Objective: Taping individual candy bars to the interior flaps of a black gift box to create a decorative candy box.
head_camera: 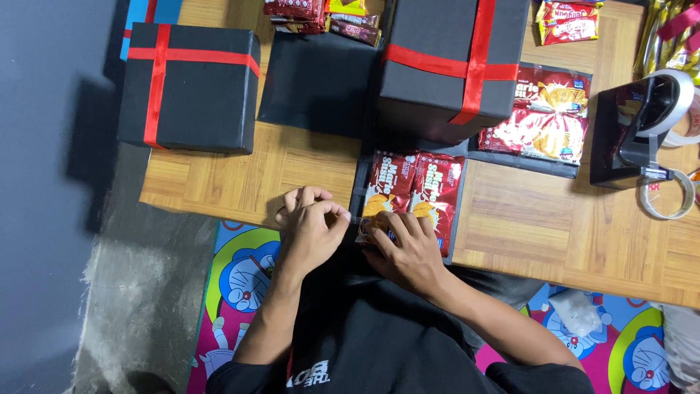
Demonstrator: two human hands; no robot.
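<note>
Two red snack packets (408, 191) lie side by side on a flat black box panel (362, 175) at the near edge of a wooden table (248, 175). My right hand (407, 252) presses flat on the packets' near end. My left hand (312, 226) is curled just left of the panel, thumb and forefinger pinched at its left edge; whether a thin strip is between them I cannot tell. A black box with a red ribbon (453, 62) stands right behind the packets.
A second ribboned black box (188, 86) sits far left, a black sheet (313, 84) beside it. More snack packets (543, 113) lie on a black panel at right. A black tape dispenser (642, 128) stands at far right. Below is a cartoon-print mat (240, 281).
</note>
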